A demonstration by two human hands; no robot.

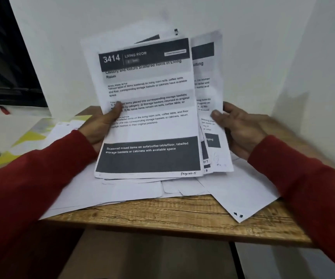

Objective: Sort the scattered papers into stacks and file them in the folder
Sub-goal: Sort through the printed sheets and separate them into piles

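Sorting in progress. A fanned sheaf of printed white pages with dark grey header bands (pixel 148 109) is held upright over the middle of the small wood-grain desk (pixel 182 216), its lower edges at or just above the papers beneath. The front page is headed "3414 Living Room" and hand-marked as page 5. The left hand (pixel 102 125) is closed on the sheaf's left edge, thumb across the front page. The right hand (pixel 241 127) is curled round the right edge of the pages set off behind, thumb on their face.

Filing is judged to be at an early stage: a loose layer of plain white sheets (pixel 134 192) is left unsorted on the desk, reaching its front edge, and one sheet (pixel 241 194) overhangs near the front right corner. No finished stack and no folder can be identified with certainty.

The desk is set into a corner of white walls (pixel 263 47). Beyond its left edge, yellow-and-white paper items (pixel 21 141) lie on a pale surface, below a dark louvred window (pixel 3 57).
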